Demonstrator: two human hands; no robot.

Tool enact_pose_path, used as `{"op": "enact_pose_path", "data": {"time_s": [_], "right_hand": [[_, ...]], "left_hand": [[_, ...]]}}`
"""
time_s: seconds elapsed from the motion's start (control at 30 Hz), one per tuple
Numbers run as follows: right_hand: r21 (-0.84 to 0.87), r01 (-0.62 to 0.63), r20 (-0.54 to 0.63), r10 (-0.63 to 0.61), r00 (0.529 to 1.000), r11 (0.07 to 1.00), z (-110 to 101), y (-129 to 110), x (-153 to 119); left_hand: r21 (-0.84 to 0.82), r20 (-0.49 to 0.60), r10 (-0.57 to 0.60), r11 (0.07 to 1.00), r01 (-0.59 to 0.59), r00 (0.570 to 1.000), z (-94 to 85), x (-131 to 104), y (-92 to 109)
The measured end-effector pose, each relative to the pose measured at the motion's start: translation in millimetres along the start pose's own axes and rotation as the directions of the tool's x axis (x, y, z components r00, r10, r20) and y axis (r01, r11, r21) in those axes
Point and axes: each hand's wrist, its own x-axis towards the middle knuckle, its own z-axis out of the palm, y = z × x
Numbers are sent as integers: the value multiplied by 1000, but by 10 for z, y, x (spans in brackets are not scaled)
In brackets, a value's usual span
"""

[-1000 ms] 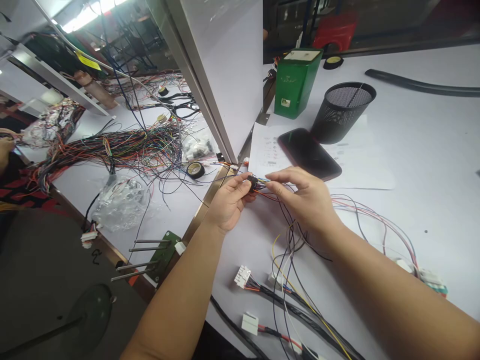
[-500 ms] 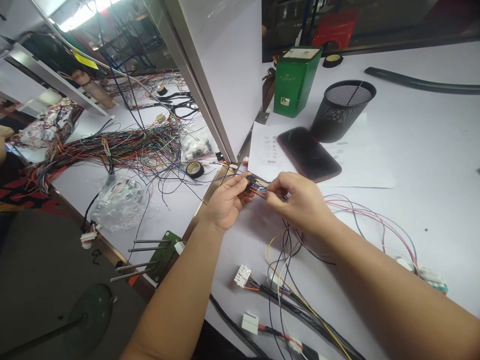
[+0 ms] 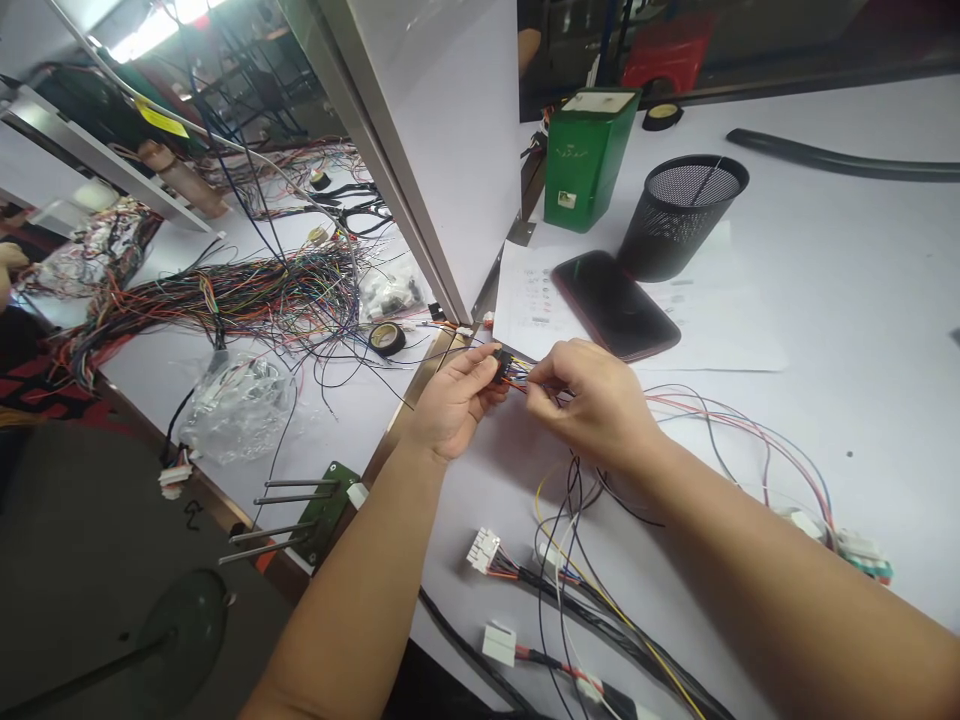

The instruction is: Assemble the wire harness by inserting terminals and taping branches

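Since one second ago: right hand (image 3: 592,405) drawn in from spread fingers to a pinch on the coloured wires (image 3: 519,372) at the back of the black connector (image 3: 501,362); left hand (image 3: 454,400) unchanged in place. Head view, centre: left hand closed around the black connector, thumb and forefinger on its body, held just above the white table (image 3: 825,300); which single wire sits in the right pinch, too small to tell. Trailing from the connector: loose wire bundle (image 3: 577,560) running toward the near edge, two white connectors (image 3: 484,550) on it. Behind the hands: printed sheet (image 3: 529,305), dark phone (image 3: 615,305) lying on it, black mesh cup (image 3: 686,215) touching the phone's far end, green box (image 3: 589,160) farther back. Left of the upright white panel (image 3: 457,130): tangled multicoloured harness (image 3: 247,295), tape roll (image 3: 387,338), clear plastic bag (image 3: 240,400).
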Motion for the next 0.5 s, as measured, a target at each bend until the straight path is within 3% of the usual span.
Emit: {"op": "enact_pose_path", "data": {"time_s": [0.33,0.5], "right_hand": [[22,21,10,-21,1000,1000,7,41,-7],[93,-60,35,57,998,994,1,56,-1]], "left_hand": [[-34,25,-9,999,10,1000,-13,2,17],[-49,31,-14,999,16,999,-16,3,22]]}}
